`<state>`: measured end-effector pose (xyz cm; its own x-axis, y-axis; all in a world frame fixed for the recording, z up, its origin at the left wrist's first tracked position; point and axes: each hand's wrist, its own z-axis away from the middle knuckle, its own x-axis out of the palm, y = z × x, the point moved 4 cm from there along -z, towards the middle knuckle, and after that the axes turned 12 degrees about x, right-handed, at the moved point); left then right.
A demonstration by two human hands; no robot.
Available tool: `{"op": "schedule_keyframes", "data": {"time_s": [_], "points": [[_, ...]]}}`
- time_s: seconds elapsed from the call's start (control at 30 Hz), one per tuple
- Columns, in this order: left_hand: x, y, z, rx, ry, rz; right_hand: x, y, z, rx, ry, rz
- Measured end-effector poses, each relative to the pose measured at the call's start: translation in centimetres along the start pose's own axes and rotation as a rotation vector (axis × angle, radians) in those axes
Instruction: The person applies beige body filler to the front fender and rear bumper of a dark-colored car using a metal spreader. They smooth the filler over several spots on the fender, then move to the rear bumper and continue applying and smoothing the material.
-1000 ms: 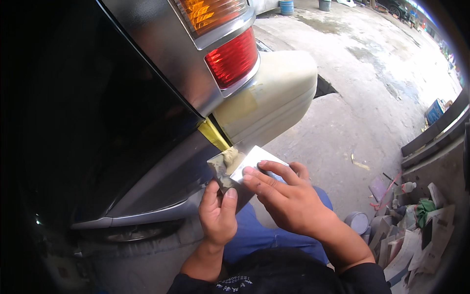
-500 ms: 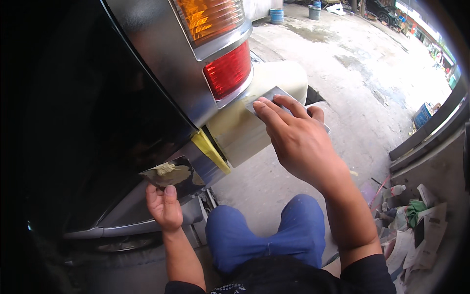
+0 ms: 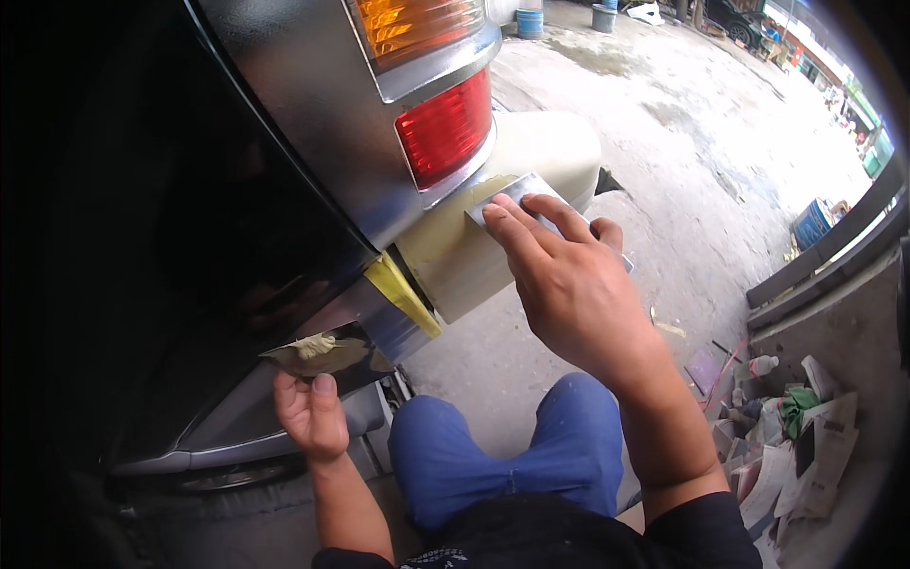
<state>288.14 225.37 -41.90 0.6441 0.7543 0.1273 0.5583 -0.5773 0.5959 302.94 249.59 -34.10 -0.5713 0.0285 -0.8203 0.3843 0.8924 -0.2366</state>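
Observation:
My right hand [image 3: 569, 275] presses a thin metal spreader [image 3: 517, 194] flat against the cream-coloured bumper corner [image 3: 474, 256] of a dark vehicle, just below its red tail light [image 3: 445, 128]. My left hand [image 3: 308, 412] is lower left and holds a metal plate [image 3: 327, 353] with a lump of pale putty [image 3: 313, 343] on it, close to the dark body panel. A strip of yellow masking tape [image 3: 403, 294] runs along the bumper's edge between the two hands.
An amber lamp [image 3: 412, 24] sits above the red light. My blue-trousered knees [image 3: 502, 455] are beneath the hands. Crumpled paper, a bottle and scraps [image 3: 787, 427] lie by a ledge at right. Concrete floor [image 3: 682, 142] stretches behind, with blue buckets [image 3: 531, 21] far off.
My right hand has risen with the spreader from the plate to the bumper under the tail light. My left hand has dropped away to the left with the putty plate.

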Motion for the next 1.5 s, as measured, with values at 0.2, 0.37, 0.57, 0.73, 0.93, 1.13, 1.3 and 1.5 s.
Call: {"op": "schedule_keyframes", "data": {"time_s": [0.2,0.37,0.57,0.73,0.93,1.13,1.3,1.5], "points": [[-0.2,0.1,0.2,-0.017,0.042,-0.001,2.2,0.2,1.7,0.025,0.040,0.063],[-0.1,-0.2,0.2,-0.038,0.044,-0.008,3.1,1.0,2.8,0.047,0.037,0.071],[0.2,0.2,-0.2,-0.011,0.011,-0.049,-0.2,0.5,1.2,0.054,0.015,-0.006],[0.2,0.2,-0.2,-0.003,-0.003,-0.034,-1.0,-0.9,-0.7,-0.010,0.006,-0.077],[0.3,0.2,-0.2,-0.015,0.003,-0.042,0.8,-1.2,1.5,0.010,-0.043,0.042],[1.4,0.5,0.0,-0.063,0.058,0.038,0.8,-0.3,3.3,0.052,-0.070,-0.098],[7.4,1.6,1.2,-0.276,0.235,0.328,-1.6,-2.2,6.8,-0.223,-0.185,-1.037],[8.5,2.9,0.5,-0.235,0.277,0.315,1.0,-1.6,9.0,-0.195,-0.269,-0.807]]}}
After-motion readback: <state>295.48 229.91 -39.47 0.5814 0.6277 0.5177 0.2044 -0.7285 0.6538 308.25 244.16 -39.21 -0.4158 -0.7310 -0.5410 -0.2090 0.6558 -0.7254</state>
